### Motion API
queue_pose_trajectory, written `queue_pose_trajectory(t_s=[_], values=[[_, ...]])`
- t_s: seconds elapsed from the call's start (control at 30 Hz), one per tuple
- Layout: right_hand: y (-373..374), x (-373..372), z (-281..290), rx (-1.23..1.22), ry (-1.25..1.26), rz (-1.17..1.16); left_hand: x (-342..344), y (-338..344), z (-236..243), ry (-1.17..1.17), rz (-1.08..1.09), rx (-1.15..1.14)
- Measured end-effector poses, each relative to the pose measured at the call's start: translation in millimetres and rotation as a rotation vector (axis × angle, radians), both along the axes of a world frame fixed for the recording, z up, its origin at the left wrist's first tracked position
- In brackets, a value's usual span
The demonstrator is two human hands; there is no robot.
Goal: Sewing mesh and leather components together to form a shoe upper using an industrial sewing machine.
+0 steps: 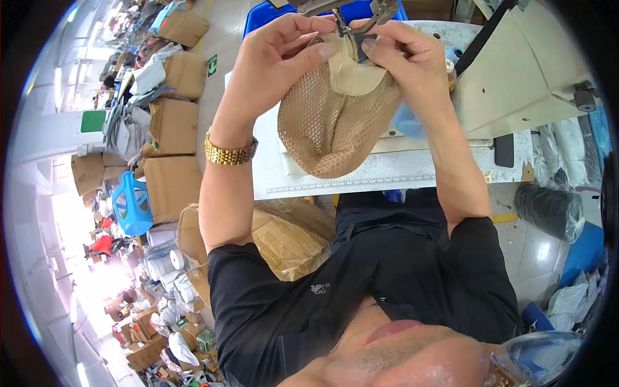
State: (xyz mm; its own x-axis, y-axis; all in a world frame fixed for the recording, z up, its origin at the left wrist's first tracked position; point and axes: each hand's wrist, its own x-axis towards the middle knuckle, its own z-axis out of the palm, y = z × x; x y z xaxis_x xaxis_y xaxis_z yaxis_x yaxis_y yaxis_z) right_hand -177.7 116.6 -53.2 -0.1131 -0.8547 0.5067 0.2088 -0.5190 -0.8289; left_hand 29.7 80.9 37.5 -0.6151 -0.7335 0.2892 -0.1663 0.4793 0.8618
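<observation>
A tan mesh piece with a cream solid panel and a small dark grey patch sits at the presser foot of a sewing machine. My left hand grips the piece on the left of the foot, thumb pressed on its top edge. My right hand pinches the piece on the right, thumb over the dark patch beside the cream panel. The rest of the mesh hangs toward me over the white table. The underside of the piece and some fingertips are hidden.
A blue bin stands behind the table. A black phone and a small blue container are on the table. Cardboard boxes and a blue plastic item are at left; wrapped bundles are at right.
</observation>
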Motion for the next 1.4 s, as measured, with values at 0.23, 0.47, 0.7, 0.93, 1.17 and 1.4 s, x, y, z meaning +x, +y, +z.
queue_pose_trajectory(t_s=[0.23,0.47,0.7,0.93,1.17,1.4], values=[[1.8,-3.8,4.3,0.015,0.152,-0.113,2.4,-10.5,-2.2,0.017,-0.033,0.106],[-1.4,-2.7,3.7,-0.021,0.055,-0.019,7.8,-29.8,-24.6,0.143,-0.031,0.311],[-1.2,0.6,1.2,-0.031,0.024,-0.024,-17.0,-44.0,-29.2,0.526,-0.441,-0.005],[-3.8,-6.3,-11.9,-0.077,0.041,-0.035,-15.6,-29.3,-14.2,0.153,0.138,0.246],[-1.2,-6.1,-12.9,-0.043,0.009,-0.016,-21.6,-20.5,-0.8,-0.079,0.24,0.006],[14.5,0.4,7.7,0.16,-0.047,0.008,-11.4,48.7,32.0,-0.489,0.181,-0.681]])
